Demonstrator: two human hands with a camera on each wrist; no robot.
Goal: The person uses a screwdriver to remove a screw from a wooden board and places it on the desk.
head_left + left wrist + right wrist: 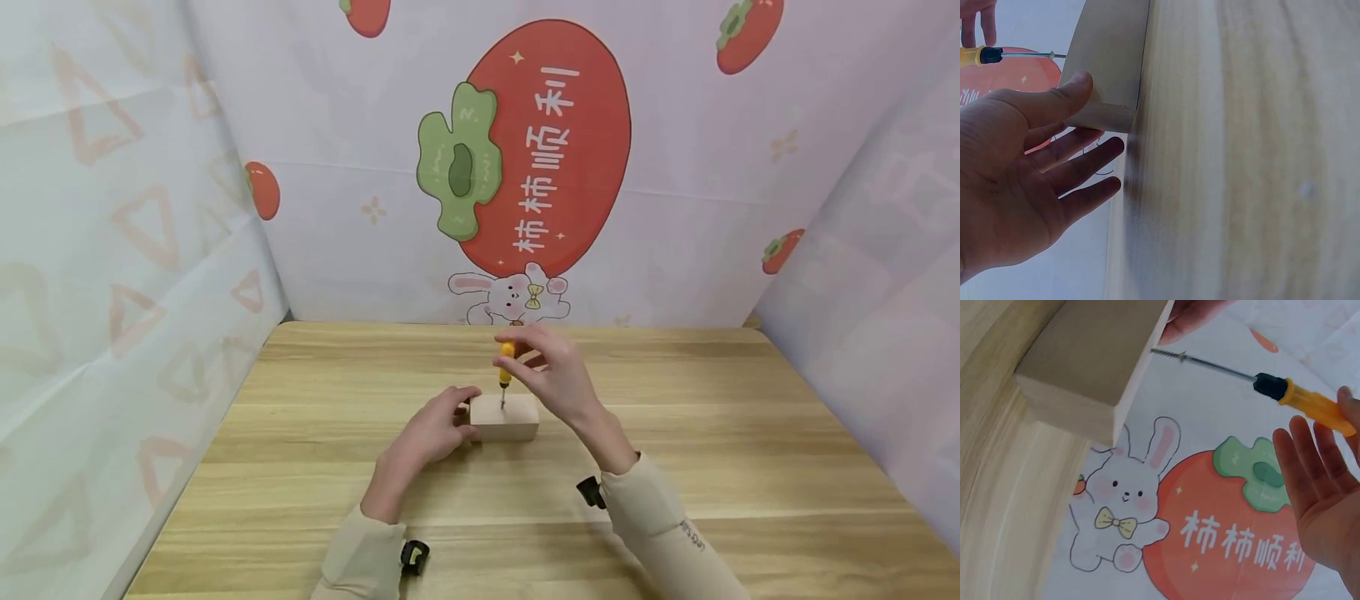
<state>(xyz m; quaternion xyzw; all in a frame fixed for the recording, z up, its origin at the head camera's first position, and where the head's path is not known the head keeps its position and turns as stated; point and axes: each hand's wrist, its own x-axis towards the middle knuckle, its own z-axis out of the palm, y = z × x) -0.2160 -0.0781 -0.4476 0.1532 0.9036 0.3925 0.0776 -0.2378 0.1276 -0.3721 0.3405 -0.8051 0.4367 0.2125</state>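
Note:
A pale wooden block (504, 430) lies flat on the table, its left end pinched between the thumb and fingers of my left hand (433, 429). In the left wrist view the thumb (1069, 97) presses the block's near face while the other fingers spread past its end. My right hand (561, 379) pinches the yellow handle of a screwdriver (506, 364) near its top. The screwdriver stands upright over the block. At its tip, a threaded screw (1167, 354) sticks out of the block's top face, much of its thread showing in the right wrist view.
The wood-grain table (720, 467) stretches out around the block. Behind it hangs a white cloth (337, 250) printed with a big red persimmon and a rabbit; more cloth hangs at both sides. Each wrist carries a small black device (414, 557) by the sleeve.

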